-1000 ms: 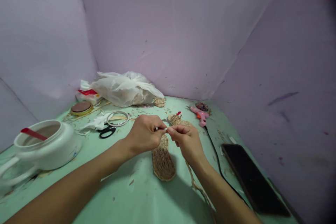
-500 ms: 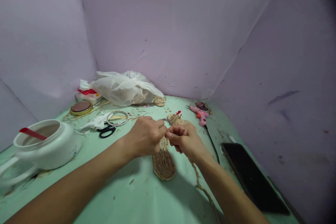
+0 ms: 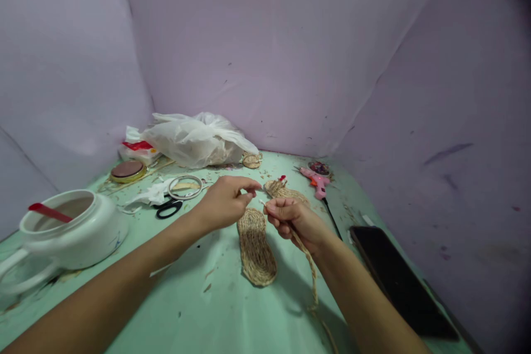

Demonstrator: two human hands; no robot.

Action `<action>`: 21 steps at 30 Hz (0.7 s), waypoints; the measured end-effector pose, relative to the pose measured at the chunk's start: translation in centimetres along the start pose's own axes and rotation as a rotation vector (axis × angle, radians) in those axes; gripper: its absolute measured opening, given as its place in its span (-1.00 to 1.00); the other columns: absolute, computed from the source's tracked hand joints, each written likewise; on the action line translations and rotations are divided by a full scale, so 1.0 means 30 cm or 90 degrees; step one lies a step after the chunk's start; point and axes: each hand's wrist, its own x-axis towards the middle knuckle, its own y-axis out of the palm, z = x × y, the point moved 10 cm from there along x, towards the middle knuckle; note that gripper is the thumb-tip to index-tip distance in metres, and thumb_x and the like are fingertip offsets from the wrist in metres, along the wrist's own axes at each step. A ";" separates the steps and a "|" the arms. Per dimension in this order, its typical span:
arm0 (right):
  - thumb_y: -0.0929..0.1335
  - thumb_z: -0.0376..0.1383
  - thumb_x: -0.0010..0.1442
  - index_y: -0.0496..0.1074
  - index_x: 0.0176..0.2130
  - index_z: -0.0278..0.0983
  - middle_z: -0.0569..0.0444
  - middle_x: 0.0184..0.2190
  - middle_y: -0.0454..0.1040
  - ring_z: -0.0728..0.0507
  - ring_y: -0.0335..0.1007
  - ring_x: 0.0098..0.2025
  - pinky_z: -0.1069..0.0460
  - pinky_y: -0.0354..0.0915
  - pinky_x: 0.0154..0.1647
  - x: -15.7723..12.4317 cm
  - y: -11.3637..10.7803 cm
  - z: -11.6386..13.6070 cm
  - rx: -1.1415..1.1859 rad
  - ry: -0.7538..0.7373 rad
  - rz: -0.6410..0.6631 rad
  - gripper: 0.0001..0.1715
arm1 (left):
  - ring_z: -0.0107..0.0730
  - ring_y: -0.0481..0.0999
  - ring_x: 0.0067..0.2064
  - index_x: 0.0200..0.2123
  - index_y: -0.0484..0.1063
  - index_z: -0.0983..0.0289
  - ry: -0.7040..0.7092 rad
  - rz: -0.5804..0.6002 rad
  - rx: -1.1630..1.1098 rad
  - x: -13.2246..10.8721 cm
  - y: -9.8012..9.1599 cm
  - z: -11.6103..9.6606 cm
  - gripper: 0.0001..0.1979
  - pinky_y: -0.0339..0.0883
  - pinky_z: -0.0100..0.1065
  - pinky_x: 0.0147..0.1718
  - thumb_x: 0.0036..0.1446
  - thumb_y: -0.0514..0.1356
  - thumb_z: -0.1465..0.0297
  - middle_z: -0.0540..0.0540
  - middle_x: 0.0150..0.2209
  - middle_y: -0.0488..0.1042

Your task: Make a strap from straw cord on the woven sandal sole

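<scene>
Your left hand [image 3: 226, 200] is hovering with thumb and forefinger parted, gripping nothing visible; your right hand [image 3: 296, 220] is pinching a cord [image 3: 312, 275] near its whitish tip. One sole-shaped mat [image 3: 257, 249] is lying flat on the green table [image 3: 207, 310], just below both hands. Your right hand is partly covering a second mat [image 3: 286, 191] beyond. Scissors [image 3: 168, 209] are resting leftward, a pink glue gun [image 3: 317, 182] rightward. Half a second ago your hands were meeting; now they are standing slightly apart, exposing the mat's far end. Coarse, straw-coloured strands are running in concentric ovals.
</scene>
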 end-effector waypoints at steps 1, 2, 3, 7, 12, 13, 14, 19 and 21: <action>0.44 -0.28 -0.21 0.31 -0.61 -0.37 0.22 -0.76 0.26 0.19 -0.01 -0.81 0.24 -0.18 -0.83 0.000 0.002 0.002 0.000 -0.003 0.003 -0.75 | -0.50 0.36 -0.54 -0.28 0.47 0.31 -0.019 0.018 -0.064 0.002 0.003 0.001 -0.75 0.21 -0.46 -0.52 0.01 0.04 0.40 0.02 -0.48 0.47; 0.44 -0.28 -0.21 0.31 -0.62 -0.37 0.22 -0.76 0.26 0.19 -0.01 -0.81 0.24 -0.18 -0.83 -0.001 0.006 0.003 0.002 -0.002 0.005 -0.74 | -0.51 0.32 -0.57 -0.36 0.48 0.34 -0.034 0.032 -0.115 0.003 0.009 -0.001 -0.74 0.19 -0.47 -0.56 0.03 0.05 0.34 0.01 -0.57 0.43; 0.44 -0.27 -0.21 0.30 -0.62 -0.37 0.22 -0.76 0.26 0.19 -0.01 -0.81 0.24 -0.18 -0.83 -0.001 0.010 0.003 0.007 0.001 0.008 -0.74 | -0.51 0.30 -0.59 -0.43 0.48 0.36 -0.048 0.040 -0.157 0.002 0.014 -0.001 -0.71 0.17 -0.47 -0.57 0.04 0.04 0.29 0.00 -0.64 0.37; 0.45 -0.28 -0.25 0.28 -0.63 -0.36 0.23 -0.76 0.26 0.19 -0.01 -0.81 0.24 -0.18 -0.82 -0.005 0.025 -0.003 0.032 0.020 0.022 -0.72 | -0.50 0.30 -0.58 -0.49 0.44 0.39 -0.082 0.032 -0.282 0.000 0.036 0.011 -0.68 0.16 -0.45 -0.54 0.04 0.05 0.25 -0.01 -0.68 0.32; 0.44 -0.26 -0.22 0.31 -0.61 -0.36 0.24 -0.77 0.25 0.18 -0.01 -0.81 0.24 -0.16 -0.82 -0.010 0.038 -0.006 0.061 0.020 0.054 -0.74 | -0.53 0.24 -0.58 -0.52 0.41 0.38 -0.067 0.041 -0.354 0.000 0.060 0.005 -0.78 0.14 -0.45 -0.53 -0.04 0.12 0.32 -0.03 -0.66 0.30; 0.44 -0.26 -0.22 0.32 -0.60 -0.36 0.24 -0.77 0.25 0.18 -0.02 -0.81 0.24 -0.16 -0.82 -0.010 0.041 -0.008 0.067 0.020 0.059 -0.74 | -0.53 0.23 -0.58 -0.53 0.39 0.37 -0.063 0.030 -0.334 -0.002 0.057 0.002 -0.79 0.13 -0.45 -0.53 -0.03 0.12 0.33 -0.04 -0.66 0.29; 0.44 -0.25 -0.22 0.33 -0.60 -0.36 0.24 -0.77 0.25 0.18 -0.01 -0.81 0.23 -0.15 -0.82 -0.010 0.044 -0.009 0.069 0.017 0.063 -0.74 | -0.53 0.22 -0.58 -0.55 0.37 0.36 -0.052 0.007 -0.297 -0.004 0.047 -0.004 -0.80 0.12 -0.45 -0.53 -0.02 0.10 0.34 -0.04 -0.66 0.28; 0.42 -0.19 -0.14 0.33 -0.59 -0.35 0.21 -0.72 0.29 0.16 0.06 -0.79 0.22 -0.08 -0.81 -0.020 0.071 0.005 0.004 -0.020 0.058 -0.71 | -0.47 0.23 -0.50 -0.62 0.23 0.31 0.099 -0.167 -0.020 -0.041 -0.021 -0.080 -0.77 0.09 -0.41 -0.44 0.05 0.00 0.42 0.00 -0.60 0.27; 0.40 -0.17 -0.11 0.34 -0.57 -0.35 0.21 -0.71 0.30 0.15 0.07 -0.78 0.21 -0.05 -0.80 -0.028 0.076 0.025 -0.060 -0.057 0.031 -0.71 | -0.46 0.21 -0.50 -0.63 0.18 0.30 0.120 -0.213 0.059 -0.054 -0.031 -0.084 -0.76 0.06 -0.38 -0.43 0.07 -0.03 0.43 0.00 -0.61 0.24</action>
